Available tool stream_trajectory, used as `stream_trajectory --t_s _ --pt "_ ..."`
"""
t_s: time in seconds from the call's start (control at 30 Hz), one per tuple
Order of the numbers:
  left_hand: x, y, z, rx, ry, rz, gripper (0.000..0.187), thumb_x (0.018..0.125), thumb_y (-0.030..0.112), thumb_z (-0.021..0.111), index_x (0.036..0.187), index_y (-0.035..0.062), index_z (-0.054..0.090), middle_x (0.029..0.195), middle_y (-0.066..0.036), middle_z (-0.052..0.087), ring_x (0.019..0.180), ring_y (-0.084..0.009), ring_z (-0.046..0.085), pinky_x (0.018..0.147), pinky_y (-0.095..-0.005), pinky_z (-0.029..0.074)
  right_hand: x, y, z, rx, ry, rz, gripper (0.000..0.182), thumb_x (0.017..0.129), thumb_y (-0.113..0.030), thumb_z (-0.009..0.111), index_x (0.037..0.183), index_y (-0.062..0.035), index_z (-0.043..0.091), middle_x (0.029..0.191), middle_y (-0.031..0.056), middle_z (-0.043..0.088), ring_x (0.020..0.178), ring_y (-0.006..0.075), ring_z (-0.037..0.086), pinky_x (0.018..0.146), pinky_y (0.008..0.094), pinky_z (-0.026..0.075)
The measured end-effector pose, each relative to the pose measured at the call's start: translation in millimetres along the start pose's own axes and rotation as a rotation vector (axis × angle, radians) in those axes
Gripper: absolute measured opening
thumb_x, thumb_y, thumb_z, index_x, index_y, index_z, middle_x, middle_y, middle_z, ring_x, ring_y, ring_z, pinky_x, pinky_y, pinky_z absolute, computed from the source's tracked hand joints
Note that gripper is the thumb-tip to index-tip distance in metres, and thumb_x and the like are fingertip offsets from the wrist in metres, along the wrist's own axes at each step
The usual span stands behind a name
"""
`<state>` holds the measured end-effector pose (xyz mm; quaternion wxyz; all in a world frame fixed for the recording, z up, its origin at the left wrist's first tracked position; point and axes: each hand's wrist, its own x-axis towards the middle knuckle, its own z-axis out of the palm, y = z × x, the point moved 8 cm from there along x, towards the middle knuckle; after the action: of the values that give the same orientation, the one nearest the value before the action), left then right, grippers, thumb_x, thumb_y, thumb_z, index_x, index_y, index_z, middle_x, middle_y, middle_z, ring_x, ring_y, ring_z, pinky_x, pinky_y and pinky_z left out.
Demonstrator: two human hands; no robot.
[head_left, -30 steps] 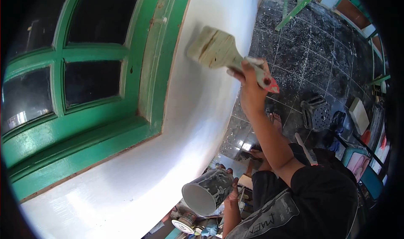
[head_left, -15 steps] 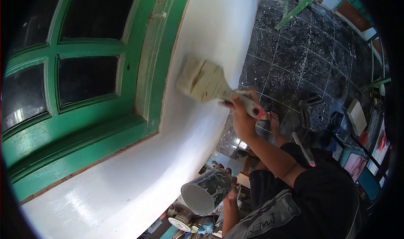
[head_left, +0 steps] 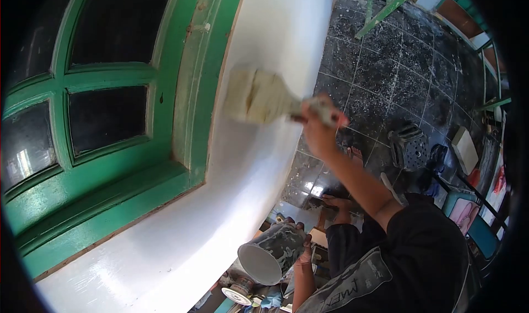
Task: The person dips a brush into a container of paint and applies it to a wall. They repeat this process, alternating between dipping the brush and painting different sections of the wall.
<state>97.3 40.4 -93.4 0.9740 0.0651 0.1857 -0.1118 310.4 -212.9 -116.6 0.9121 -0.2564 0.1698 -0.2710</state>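
Observation:
My right hand (head_left: pixel 319 132) is wrapped around the handle of a wide flat paintbrush (head_left: pixel 267 98). The brush has a pale, dark-streaked body and a red handle end. Its blurred bristle end lies over the white wall (head_left: pixel 242 172), beside the green window frame (head_left: pixel 190 101). Lower down, my left hand (head_left: pixel 305 251) grips a dark, paint-smeared cup (head_left: pixel 279 244) from its far side. The cup is tilted, with its pale round mouth facing the camera and its contents indistinct.
Green-framed panes (head_left: pixel 107 115) fill the left side. Dark floor tiles (head_left: pixel 380 71) carry white specks. A perforated dark stool (head_left: pixel 409 148) and a pale block (head_left: pixel 464 149) stand at right. Green wooden legs (head_left: pixel 391 11) reach in from above. Assorted items (head_left: pixel 239 291) lie below the cup.
The paintbrush has swung slightly up and left across the wall, its body now nearer level. My left hand still holds the cup in nearly the same place. The view has shifted slightly.

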Motion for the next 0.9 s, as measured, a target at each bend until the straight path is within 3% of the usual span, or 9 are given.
stream_trajectory --t_s 0.13,0.27,0.4,0.5,0.6,0.67,0.77,0.9 --pt "-2.0 -0.2 -6.1 -0.056 0.030 0.009 0.046 0.095 0.033 0.054 0.139 0.0234 0.046 0.140 -0.011 0.041 0.122 -0.0370 0.042 0.071 -0.0494 0.051 46.6 45.0 -43.2 0.027 0.039 0.097 0.024 0.093 -0.014 0.067 0.108 -0.0049 0.051 0.103 0.0101 0.062 0.093 0.0244 0.068 0.083 0.0424 0.059" --pt "-3.8 -3.8 -7.8 -0.057 0.066 0.015 0.048 0.093 0.034 0.054 0.138 0.0205 0.046 0.142 -0.009 0.040 0.123 -0.0352 0.039 0.072 -0.0478 0.048 60.0 99.6 -150.6 -0.087 0.201 0.093 0.028 0.092 -0.015 0.069 0.109 0.0016 0.055 0.103 0.0143 0.065 0.089 0.0257 0.069 0.083 0.0405 0.061" --pt "-1.1 -2.3 -7.2 -0.038 0.043 -0.024 0.050 0.088 0.033 0.057 0.136 0.0203 0.047 0.144 -0.007 0.039 0.122 -0.0336 0.038 0.071 -0.0473 0.046 53.6 148.1 -229.6 -0.447 0.269 0.015 0.013 0.092 -0.008 0.067 0.099 -0.0003 0.060 0.095 0.0096 0.068 0.082 0.0166 0.068 0.074 0.0323 0.061" --pt "-2.3 -4.6 -10.3 -0.101 0.045 -0.064 0.050 0.089 0.034 0.056 0.136 0.0207 0.049 0.143 -0.007 0.039 0.121 -0.0334 0.039 0.070 -0.0477 0.046 43.3 136.9 -172.6 -0.316 0.181 -0.018 0.006 0.092 -0.004 0.066 0.094 -0.0005 0.061 0.089 0.0069 0.067 0.081 0.0131 0.067 0.067 0.0283 0.060" --pt "-7.4 -5.4 -3.1 -0.129 0.070 -0.067 0.049 0.089 0.035 0.055 0.136 0.0209 0.051 0.144 -0.006 0.039 0.121 -0.0333 0.039 0.071 -0.0480 0.047 39.0 98.6 -79.9 -0.440 0.067 -0.105 0.007 0.092 -0.004 0.065 0.094 0.0004 0.061 0.084 0.0060 0.065 0.080 0.0124 0.067 0.067 0.0286 0.060" --pt "-18.8 11.1 -28.5 -0.190 0.122 -0.058 0.048 0.092 0.038 0.054 0.137 0.0209 0.051 0.144 -0.009 0.040 0.125 -0.0344 0.038 0.076 -0.0501 0.048 30.9 69.7 -37.6 -0.328 0.042 -0.068 0.012 0.092 -0.005 0.065 0.098 0.0008 0.057 0.090 0.0080 0.063 0.083 0.0161 0.067 0.074 0.0333 0.061" --pt "-24.6 11.5 -16.8 -0.340 0.115 -0.131 0.055 0.095 0.042 0.052 0.143 0.0165 0.045 0.145 -0.011 0.042 0.131 -0.0364 0.038 0.083 -0.0563 0.049 2.1 36.0 -3.3 -0.257 -0.012 0.004 0.020 0.093 -0.007 0.064 0.104 0.0014 0.051 0.102 0.0123 0.060 0.090 0.0232 0.067 0.080 0.0385 0.061" --pt "-46.9 41.8 -6.8 -0.359 -0.015 -0.146 0.066 0.095 0.045 0.052 0.148 0.0090 0.036 0.143 -0.020 0.043 0.131 -0.0390 0.041 0.087 -0.0599 0.048 -64.8 -17.9 23.7 -0.241 0.104 -0.075 0.024 0.093 -0.010 0.065 0.108 -0.0004 0.049 0.107 0.0129 0.059 0.096 0.0259 0.066 0.082 0.0395 0.060"
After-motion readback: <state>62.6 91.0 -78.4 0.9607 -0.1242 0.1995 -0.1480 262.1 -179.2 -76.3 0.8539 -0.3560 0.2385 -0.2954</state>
